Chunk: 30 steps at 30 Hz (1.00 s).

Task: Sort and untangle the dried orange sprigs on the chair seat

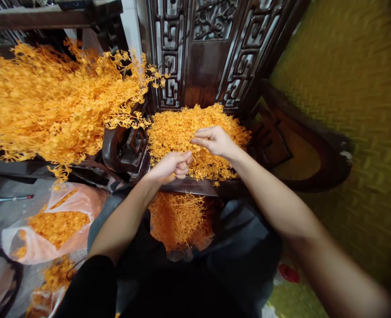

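A carved wooden chair carried a heap of orange sprigs on its seat. Above the front edge, the right hand pinched one thin sprig; the left hand curled closed around gathered pieces. Sorting seemed underway, calling for delicate plucking.

Under both hands, a chair of dark wood is seen, polished to a dull gloss, its carved fretwork back smooth and reflective beyond the fingers. The sprigs heaped on its seat, pinched by the right hand and gripped by the left hand, are shown as matt orange, fine and bristly, plastic by the look. To the left of the left hand, a bigger bunch of the same matt stuff is seen. Below that hand, a thin, glossy, crinkled plastic bag is seen. Right of the right hand, a rough woven yellow mat is shown.
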Tool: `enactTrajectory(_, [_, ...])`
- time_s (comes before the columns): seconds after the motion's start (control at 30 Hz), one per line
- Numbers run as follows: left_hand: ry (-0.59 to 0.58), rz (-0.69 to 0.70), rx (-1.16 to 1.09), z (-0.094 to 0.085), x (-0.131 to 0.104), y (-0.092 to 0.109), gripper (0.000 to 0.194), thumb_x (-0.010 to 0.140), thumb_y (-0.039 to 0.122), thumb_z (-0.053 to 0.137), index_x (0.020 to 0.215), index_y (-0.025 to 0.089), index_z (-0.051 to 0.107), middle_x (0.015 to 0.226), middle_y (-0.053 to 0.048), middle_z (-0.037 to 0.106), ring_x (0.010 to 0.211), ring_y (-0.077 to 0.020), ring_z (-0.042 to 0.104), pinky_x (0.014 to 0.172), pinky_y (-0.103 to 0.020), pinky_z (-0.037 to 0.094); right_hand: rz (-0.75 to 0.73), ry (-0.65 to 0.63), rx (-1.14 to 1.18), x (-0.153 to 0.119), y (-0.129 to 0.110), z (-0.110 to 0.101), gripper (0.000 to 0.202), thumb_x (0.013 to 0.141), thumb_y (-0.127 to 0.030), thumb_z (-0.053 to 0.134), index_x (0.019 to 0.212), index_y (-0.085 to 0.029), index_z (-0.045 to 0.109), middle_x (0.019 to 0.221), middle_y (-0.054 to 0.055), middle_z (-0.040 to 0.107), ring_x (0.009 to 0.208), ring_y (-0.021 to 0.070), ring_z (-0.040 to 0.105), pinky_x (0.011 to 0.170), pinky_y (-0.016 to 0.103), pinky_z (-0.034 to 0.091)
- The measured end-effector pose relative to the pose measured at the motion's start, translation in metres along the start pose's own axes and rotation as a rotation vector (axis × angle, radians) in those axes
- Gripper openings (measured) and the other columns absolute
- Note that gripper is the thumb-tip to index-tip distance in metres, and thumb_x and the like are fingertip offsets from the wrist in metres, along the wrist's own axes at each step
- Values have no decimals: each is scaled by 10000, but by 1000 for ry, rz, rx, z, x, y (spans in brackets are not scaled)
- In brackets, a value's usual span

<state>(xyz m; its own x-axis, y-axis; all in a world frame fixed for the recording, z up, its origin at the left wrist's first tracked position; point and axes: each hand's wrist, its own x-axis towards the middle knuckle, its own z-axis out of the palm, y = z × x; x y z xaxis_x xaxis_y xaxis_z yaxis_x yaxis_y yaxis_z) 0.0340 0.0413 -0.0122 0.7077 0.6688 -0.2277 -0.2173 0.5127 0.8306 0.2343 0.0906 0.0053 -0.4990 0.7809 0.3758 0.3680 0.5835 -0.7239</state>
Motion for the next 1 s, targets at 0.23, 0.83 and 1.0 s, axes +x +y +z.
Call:
enactTrajectory(0.23, [-46,-100,48,-20,-27,13,369,1010,330,525,678,173,490,512,119,157,420,-37,79,397,-169,129,246,282,84,-16,58,-41,288,848,-460,732,778,-180,729,723,32,646,686,151,608,689,333,517])
enactTrajectory(0.83, [-161,-100,87,-20,-16,6,340,987,381,567,725,164,552,490,113,180,416,-39,118,414,-164,164,212,-30,165,-11,-2,-22,519,838,-576,721,1228,-235,743,1114,79,775,1048,256,721,1006,478,557])
enactTrajectory(1.0, [-171,-169,56,-18,-24,5,381,979,383,588,676,171,497,509,106,193,429,-39,109,406,-163,133,357,583,273,2,25,-27,242,813,-417,766,811,-180,714,745,37,674,686,160,659,762,391,596])
